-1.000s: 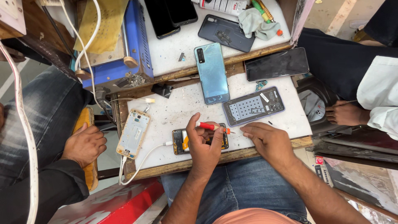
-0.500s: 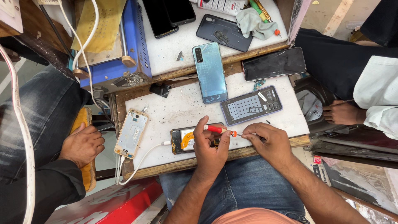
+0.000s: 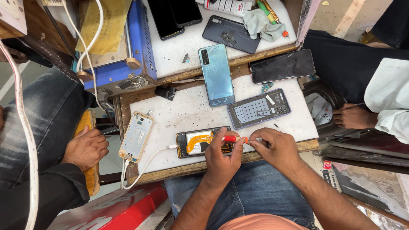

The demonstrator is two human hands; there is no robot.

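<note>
- Scuffed white bench (image 3: pixel 187 113) is carrying several phones, and an opened phone (image 3: pixel 203 142) is lying near its front edge.
- Left hand (image 3: pixel 222 155) is gripping a red-handled screwdriver (image 3: pixel 233 139), held level over the right end of the opened phone.
- Right hand (image 3: pixel 276 147) is pinching the screwdriver's tip end just right of that phone.
- Blue phone (image 3: pixel 216 75) and a grey back cover (image 3: pixel 259 108) are lying farther back.
- Another person's hand (image 3: pixel 85 148) is resting at the left, well apart.
</note>
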